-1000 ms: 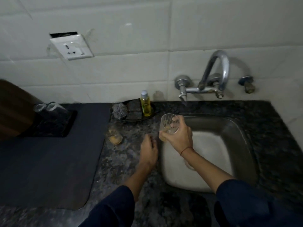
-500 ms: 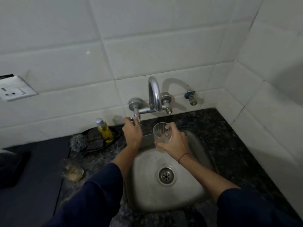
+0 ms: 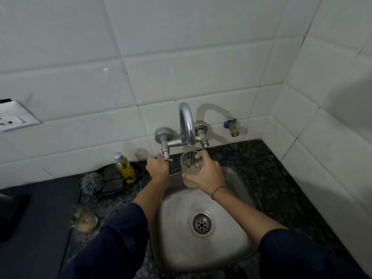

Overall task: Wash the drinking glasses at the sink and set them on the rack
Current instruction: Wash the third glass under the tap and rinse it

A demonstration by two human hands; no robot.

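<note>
My right hand (image 3: 204,174) grips a clear drinking glass (image 3: 190,165) upright over the steel sink (image 3: 237,244), right beneath the curved spout of the chrome tap (image 3: 187,125). The tap's left handle (image 3: 166,153) is held by my left hand (image 3: 158,168), whose fingers curl around it. I see no water running. A second glass (image 3: 83,220) with pale residue in it stands on the dark counter to the left of the sink. The rack lies outside this view.
A dish-soap bottle (image 3: 125,168) stands on a dark tray (image 3: 138,177) with scrub pads and a steel scourer (image 3: 91,182) at the back left. A dark mat (image 3: 30,228) covers the counter's left part. A wall socket (image 3: 14,119) and a blue valve (image 3: 231,127) sit on the tiles.
My left hand went from the counter up to the tap handle and grips it. My right hand carried the glass rightward to under the spout. The view swung right and up.
</note>
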